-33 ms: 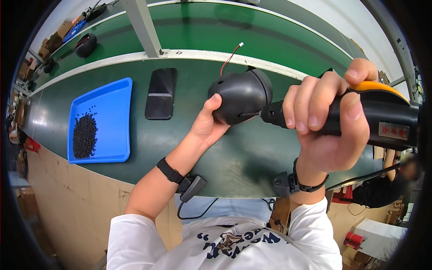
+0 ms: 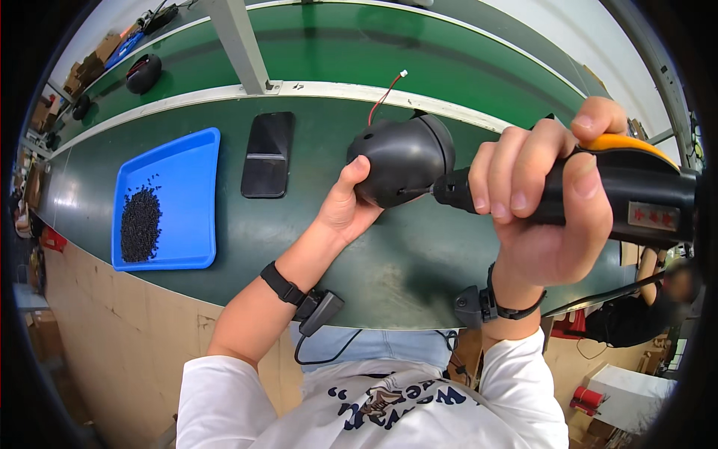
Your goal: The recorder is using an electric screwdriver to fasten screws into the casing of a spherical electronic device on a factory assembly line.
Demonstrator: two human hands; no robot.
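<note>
My left hand [image 2: 350, 196] is closed round the lower left side of a rounded black plastic housing [image 2: 400, 161], its thumb pressed on the shell. A thin red and black wire with a white plug [image 2: 403, 74] sticks up from behind the housing. My right hand [image 2: 546, 179] grips a black electric screwdriver [image 2: 636, 191] with a yellow-orange part on top. The screwdriver lies almost level, its thin bit meeting a hole low on the housing's right side. Whether a screw sits in that hole cannot be made out.
On the green workbench [image 2: 359, 277], a blue tray [image 2: 187, 202] at the left holds a heap of small black screws [image 2: 140, 224]. Beside it lies a black phone [image 2: 267, 155]. Another round black housing [image 2: 143, 74] sits beyond a metal post [image 2: 239, 45]. Someone in dark clothes is at the right.
The black housing and its wire have shifted very slightly to the right. Both hands keep their hold.
</note>
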